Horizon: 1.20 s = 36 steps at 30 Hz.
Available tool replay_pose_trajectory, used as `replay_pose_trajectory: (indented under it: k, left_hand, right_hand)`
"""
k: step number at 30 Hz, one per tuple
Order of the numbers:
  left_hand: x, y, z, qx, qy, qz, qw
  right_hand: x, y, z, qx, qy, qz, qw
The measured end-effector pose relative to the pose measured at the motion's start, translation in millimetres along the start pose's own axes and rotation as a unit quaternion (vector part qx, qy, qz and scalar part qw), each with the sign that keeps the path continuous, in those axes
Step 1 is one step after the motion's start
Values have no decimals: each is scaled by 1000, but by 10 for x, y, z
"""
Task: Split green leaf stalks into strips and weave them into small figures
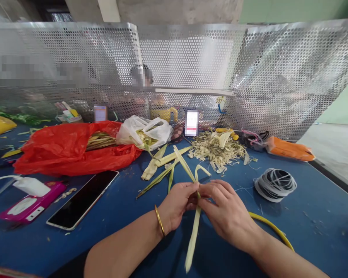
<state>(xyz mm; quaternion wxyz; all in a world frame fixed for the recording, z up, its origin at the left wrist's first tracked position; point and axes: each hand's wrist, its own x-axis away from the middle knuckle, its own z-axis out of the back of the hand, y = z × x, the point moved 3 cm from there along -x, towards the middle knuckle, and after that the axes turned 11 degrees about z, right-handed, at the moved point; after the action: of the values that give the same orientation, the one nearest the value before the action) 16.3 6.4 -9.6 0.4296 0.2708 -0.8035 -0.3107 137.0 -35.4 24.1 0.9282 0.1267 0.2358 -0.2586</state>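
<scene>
Above the blue table my left hand, with a gold bangle on its wrist, pinches a pale husk strip. My right hand is closed on the same strip, its fingertips meeting the left ones. One end hangs down toward me, while other ends stick up and bend over beyond the fingers. The crossing point is mostly covered by my fingers. A dark blade-like piece shows just behind my right fingertips. Loose husk pieces and green-yellow leaves lie beyond my left hand.
A shredded husk pile, a wire spool, a yellow hoop and an orange packet are rightward. Leftward lie a red bag, a white bag, a phone and a magenta power strip. A perforated metal screen stands behind.
</scene>
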Motion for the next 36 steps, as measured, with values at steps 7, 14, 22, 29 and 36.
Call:
replay_pose_trajectory:
  k: [7,14,22,29,36]
  left_hand:
    - [-7,15,72,-33,44,-14,998]
    - [-20,34,81,45,31,5,998]
    - [25,73,11,-17,23,-34,999]
    - [81,-108,-148,-185,-20,17,982]
    - [45,-160,-132,-218,-29,21,975]
  right_hand:
    - [-40,-124,-3,62,-55,97,992]
    - [-38,-108,-29,47,-37,95,994]
    - [27,24,126,-124,148,-115,974]
    - [134,286,-31,-339,215,-410,819]
    - [119,337,-49,-401,230,-456,761]
